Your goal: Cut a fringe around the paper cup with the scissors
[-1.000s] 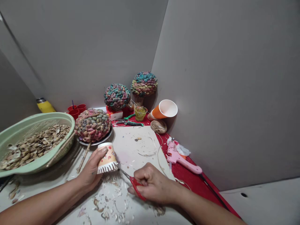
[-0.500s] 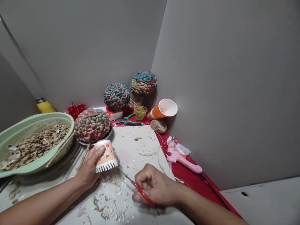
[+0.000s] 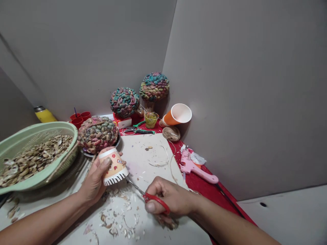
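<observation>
My left hand (image 3: 95, 177) is closed around a patterned paper cup (image 3: 114, 164), turned upside down with its edge facing down. That lower edge is cut into a row of short white strips along its visible left and middle part. Red-handled scissors (image 3: 153, 200) are in my right hand (image 3: 170, 199), with thumb and fingers in the loops. The scissor tips touch the right end of the cup's fringed edge, and how far the blades are apart cannot be made out. Paper and shell scraps (image 3: 125, 217) lie on the pale board (image 3: 143, 160) under both hands.
At left stands a green basket (image 3: 71, 127) of shells. A shell-covered ball (image 3: 98, 134) rests in a dish beside it; two more balls (image 3: 124, 102) stand behind. An orange cup (image 3: 173, 115), twine (image 3: 171, 133), pliers (image 3: 140, 130) and a pink glue gun (image 3: 196, 170) lie toward the right walls.
The scissors have come up against the cup's lower edge, and my right hand has changed its bend on the handles. The cup has tilted slightly. The whole view has shifted a little.
</observation>
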The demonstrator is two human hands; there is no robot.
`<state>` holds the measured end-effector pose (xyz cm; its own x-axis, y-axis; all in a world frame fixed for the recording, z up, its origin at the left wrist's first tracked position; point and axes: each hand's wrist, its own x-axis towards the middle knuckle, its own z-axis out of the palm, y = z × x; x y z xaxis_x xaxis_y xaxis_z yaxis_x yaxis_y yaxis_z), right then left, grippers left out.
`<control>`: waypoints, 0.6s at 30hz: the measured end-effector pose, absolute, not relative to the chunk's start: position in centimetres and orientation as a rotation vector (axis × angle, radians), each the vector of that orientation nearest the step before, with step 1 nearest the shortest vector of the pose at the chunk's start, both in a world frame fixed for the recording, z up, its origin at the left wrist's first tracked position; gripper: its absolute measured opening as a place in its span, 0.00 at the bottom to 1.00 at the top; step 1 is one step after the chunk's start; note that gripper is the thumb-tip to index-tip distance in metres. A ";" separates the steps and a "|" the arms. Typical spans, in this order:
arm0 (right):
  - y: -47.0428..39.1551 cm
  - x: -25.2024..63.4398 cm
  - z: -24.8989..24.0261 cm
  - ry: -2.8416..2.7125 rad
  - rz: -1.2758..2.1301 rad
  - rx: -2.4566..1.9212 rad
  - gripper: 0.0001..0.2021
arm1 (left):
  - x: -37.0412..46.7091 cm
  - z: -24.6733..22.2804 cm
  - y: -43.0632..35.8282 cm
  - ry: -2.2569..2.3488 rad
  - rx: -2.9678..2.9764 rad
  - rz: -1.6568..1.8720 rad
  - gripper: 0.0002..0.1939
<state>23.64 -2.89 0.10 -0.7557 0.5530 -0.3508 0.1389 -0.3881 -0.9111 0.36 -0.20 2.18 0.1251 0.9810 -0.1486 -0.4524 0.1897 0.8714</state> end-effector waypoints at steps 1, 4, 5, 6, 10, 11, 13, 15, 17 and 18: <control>-2.9 23.6 0.0 -1.548 2.235 -0.915 0.32 | 0.4 2.2 -0.3 0.871 0.773 1.217 0.31; -2.8 23.5 -0.1 -1.520 2.225 -0.859 0.31 | 0.5 2.4 -0.4 0.866 0.778 1.224 0.30; -2.8 23.5 -0.2 -1.512 2.216 -0.847 0.31 | 0.6 2.5 -0.4 0.865 0.780 1.222 0.30; -2.8 23.4 -0.2 -1.506 2.208 -0.839 0.31 | 0.6 2.5 -0.4 0.864 0.781 1.220 0.30; -2.8 23.3 -0.3 -1.496 2.191 -0.834 0.30 | 0.6 2.4 -0.4 0.863 0.778 1.214 0.30; -2.7 23.2 -0.4 -1.489 2.188 -0.833 0.30 | 0.6 2.4 -0.4 0.863 0.778 1.212 0.30; -2.7 23.2 -0.3 -1.461 2.196 -0.818 0.30 | 0.6 2.4 -0.3 0.870 0.780 1.210 0.30; -2.7 23.2 -0.3 -1.418 2.235 -0.783 0.29 | 0.6 2.5 -0.3 0.884 0.779 1.218 0.31; -2.7 23.3 -0.2 -1.395 2.289 -0.742 0.29 | 0.6 2.5 -0.2 0.900 0.771 1.239 0.31; -2.7 23.3 -0.2 -1.394 2.311 -0.727 0.28 | 0.7 2.6 -0.2 0.905 0.767 1.251 0.32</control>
<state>23.31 -2.74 -0.24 -0.8094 0.5325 -0.2476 -0.0293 -0.4577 -0.8886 0.67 -0.19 2.57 0.0754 0.9862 -0.1472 -0.4479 0.1654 0.8787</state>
